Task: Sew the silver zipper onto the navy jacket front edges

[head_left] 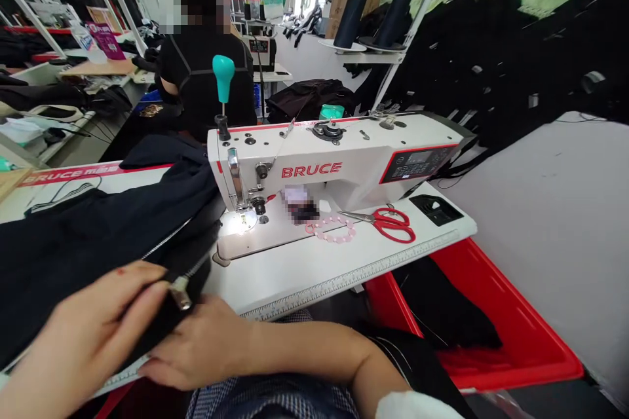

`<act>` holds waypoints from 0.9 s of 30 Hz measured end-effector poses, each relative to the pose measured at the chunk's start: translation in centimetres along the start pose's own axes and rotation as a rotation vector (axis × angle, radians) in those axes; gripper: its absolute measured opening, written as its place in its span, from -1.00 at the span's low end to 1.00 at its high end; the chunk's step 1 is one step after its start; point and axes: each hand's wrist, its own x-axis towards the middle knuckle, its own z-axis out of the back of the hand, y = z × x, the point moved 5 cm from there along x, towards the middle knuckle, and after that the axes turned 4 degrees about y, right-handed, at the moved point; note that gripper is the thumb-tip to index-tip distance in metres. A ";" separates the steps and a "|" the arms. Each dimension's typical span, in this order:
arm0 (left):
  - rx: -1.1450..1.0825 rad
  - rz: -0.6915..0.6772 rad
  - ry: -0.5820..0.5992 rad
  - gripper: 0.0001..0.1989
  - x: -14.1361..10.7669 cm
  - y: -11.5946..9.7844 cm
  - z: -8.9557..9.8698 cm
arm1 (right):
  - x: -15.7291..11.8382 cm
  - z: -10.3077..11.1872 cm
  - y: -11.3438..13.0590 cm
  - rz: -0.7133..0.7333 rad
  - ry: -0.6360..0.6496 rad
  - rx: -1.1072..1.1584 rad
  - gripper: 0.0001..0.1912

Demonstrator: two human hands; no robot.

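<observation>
A dark garment [98,229] with a metal zipper lies over the left side of the sewing table. My left hand [113,314] pinches its edge beside the zipper pull [181,293], thumb and forefinger pressed together. Just to the right, my right hand [201,347] is closed on the lower edge of the same garment, with its fingertips partly hidden. Beyond both hands stands a white sewing machine [314,170], its lamp lighting the needle plate [238,222]. Part of the cloth reaches up close to the needle area.
Red-handled scissors [393,226] and a pink bead bracelet [337,230] lie on the machine bed and table. A ruler strip [344,275] runs along the front edge. Below right is a red bin [531,340] holding dark cloth. Thread cones [351,16] stand behind; another person [206,72] sits ahead.
</observation>
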 end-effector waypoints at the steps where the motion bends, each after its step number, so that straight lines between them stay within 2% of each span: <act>1: -0.025 -0.037 0.015 -0.65 -0.2 -1.0 -1.4 | -1.2 0.8 -0.5 -0.017 -0.041 0.022 -0.61; 4: -0.087 -0.067 0.071 -0.68 -1.1 -1.7 -5.2 | -6.5 4.5 -3.7 -0.224 -0.168 0.058 -0.62; 6: -0.121 -0.054 0.126 -0.70 -1.7 -1.0 -7.0 | -10.3 7.2 -6.4 -0.493 -0.234 0.086 -0.69; 8: -0.151 -0.027 0.181 -0.72 -1.8 -0.4 -7.9 | -12.7 8.8 -7.9 -0.712 -0.282 0.152 -0.74; 10: -0.178 0.029 0.202 -0.72 -1.5 -0.3 -8.0 | -12.9 8.7 -7.8 -0.794 -0.277 0.274 -0.80; 12: -0.210 0.100 0.221 -0.71 -0.8 -1.0 -7.8 | -11.0 6.9 -6.6 -0.760 -0.185 0.416 -0.84; 15: -0.268 0.202 0.268 -0.69 -0.2 -2.4 -7.3 | -7.4 3.4 -4.8 -0.706 -0.064 0.504 -0.70; 18: -0.349 0.300 0.308 -0.69 -0.4 -2.7 -7.1 | -5.2 1.6 -4.6 -0.677 -0.130 0.466 -0.73; 21: -0.455 0.351 0.342 -0.73 -0.6 -2.1 -7.3 | -4.5 1.5 -4.6 -0.549 -0.226 0.338 -0.82; 24: -0.592 0.275 0.312 -0.79 -0.4 -2.4 -7.5 | -4.9 2.0 -4.3 -0.452 -0.328 0.245 -0.75; 27: -0.766 0.180 0.238 -0.87 0.4 -3.0 -7.9 | -6.1 1.6 -4.7 -0.424 -0.358 0.260 -0.74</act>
